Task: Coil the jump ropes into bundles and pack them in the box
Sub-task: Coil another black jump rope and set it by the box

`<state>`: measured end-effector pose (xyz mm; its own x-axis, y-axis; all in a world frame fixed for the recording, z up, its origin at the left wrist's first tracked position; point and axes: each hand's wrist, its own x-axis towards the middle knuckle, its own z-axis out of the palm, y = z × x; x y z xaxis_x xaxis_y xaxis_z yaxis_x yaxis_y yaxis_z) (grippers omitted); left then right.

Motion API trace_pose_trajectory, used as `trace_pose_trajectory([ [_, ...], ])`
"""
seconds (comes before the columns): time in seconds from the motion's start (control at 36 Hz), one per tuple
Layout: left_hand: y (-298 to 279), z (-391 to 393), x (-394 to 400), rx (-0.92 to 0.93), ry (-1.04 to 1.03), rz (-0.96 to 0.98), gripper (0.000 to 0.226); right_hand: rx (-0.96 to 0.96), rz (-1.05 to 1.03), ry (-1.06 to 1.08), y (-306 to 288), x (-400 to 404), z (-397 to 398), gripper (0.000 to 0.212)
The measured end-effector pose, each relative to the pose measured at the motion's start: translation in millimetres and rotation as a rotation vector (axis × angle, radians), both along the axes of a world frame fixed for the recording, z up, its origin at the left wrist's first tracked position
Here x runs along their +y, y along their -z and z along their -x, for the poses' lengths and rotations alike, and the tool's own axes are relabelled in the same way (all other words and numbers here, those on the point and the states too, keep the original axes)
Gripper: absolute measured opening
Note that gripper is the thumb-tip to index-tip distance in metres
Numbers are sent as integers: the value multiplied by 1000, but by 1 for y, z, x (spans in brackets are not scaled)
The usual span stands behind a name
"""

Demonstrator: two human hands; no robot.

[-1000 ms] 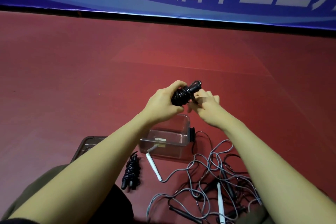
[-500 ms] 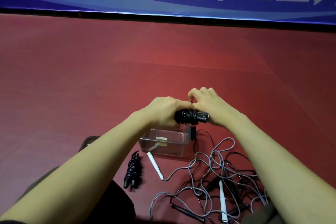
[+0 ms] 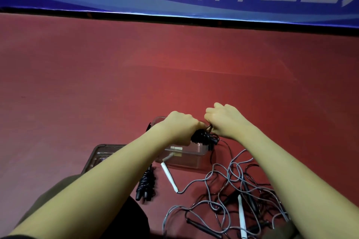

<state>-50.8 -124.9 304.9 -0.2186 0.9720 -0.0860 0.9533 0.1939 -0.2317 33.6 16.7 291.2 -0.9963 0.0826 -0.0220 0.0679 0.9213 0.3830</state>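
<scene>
Both hands are gripping the black rope bundle (image 3: pixel 203 137) right above the clear box (image 3: pixel 186 158): left hand (image 3: pixel 179 128) clamping the coils so they are not unwinding, right hand (image 3: pixel 226 120) pinching the end, probably tucking it before lowering it inside.

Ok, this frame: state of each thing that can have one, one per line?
Left hand: grips black coiled rope.
Right hand: pinches the rope's end.
Black coiled rope: bundled, held above box.
Clear box: open, on floor.
Lid: off, beside box.
Second black bundle: coiled, on floor.
Grey and black ropes: loose, tangled.
</scene>
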Motion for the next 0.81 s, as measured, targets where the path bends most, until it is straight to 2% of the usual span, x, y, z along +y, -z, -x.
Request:
trace_pose_trajectory([
  [0.14, 11, -3, 3, 97, -9, -12, 32, 16, 116, 47, 2, 3, -2, 17],
  [0.33, 20, -3, 9, 115, -125, -48, 43, 2, 278, 95, 2, 10, 1, 22],
  [0.42, 20, -5, 11, 83, -204, -46, 36, 32, 295, 80, -1, 10, -1, 24],
  [0.5, 22, -7, 13, 52, -281, -76, 35, 165, 238, 34, -6, 6, -3, 25],
  [0.56, 23, -8, 15, 17, -332, -120, 35, 326, 207, -31, -6, 1, -2, 19],
  [0.69, 20, -5, 18, -68, -430, -263, 34, 637, 279, -134, -2, -7, -3, 8],
  [0.81, 19, 1, 21, -187, -473, -431, 39, 825, 369, -46, -8, -18, -2, 25],
])
